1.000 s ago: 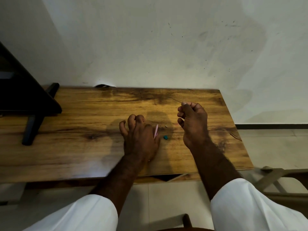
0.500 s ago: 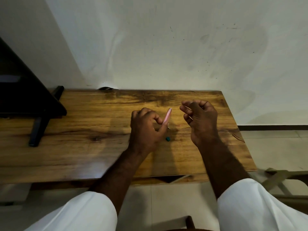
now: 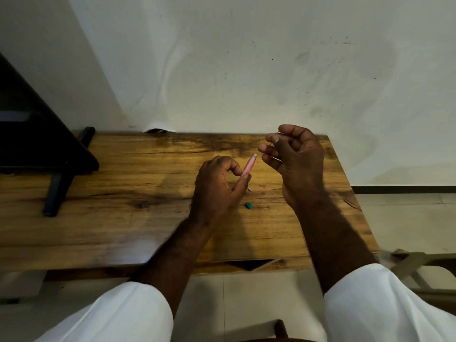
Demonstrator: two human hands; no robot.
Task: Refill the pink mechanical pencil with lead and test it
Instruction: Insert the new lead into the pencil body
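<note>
My left hand point(image 3: 217, 186) holds the pink mechanical pencil point(image 3: 249, 166) between thumb and fingers, tilted with its upper end pointing up and to the right, above the wooden table point(image 3: 123, 193). My right hand point(image 3: 296, 159) is raised just right of the pencil's upper end and pinches a thin dark lead point(image 3: 274, 139) between thumb and forefinger. A small teal cap point(image 3: 248, 205) lies on the table below the two hands. A tiny pale piece point(image 3: 249, 190) lies beside my left fingers.
A black stand with slanted legs point(image 3: 56, 191) occupies the table's left end. The table backs onto a white wall. A wooden chair frame point(image 3: 414, 265) stands off the right end, over a tiled floor.
My left hand has lifted the pink pencil off the table and tilted it upward. My right hand rose with the lead and now sits close to the pencil's upper end.
</note>
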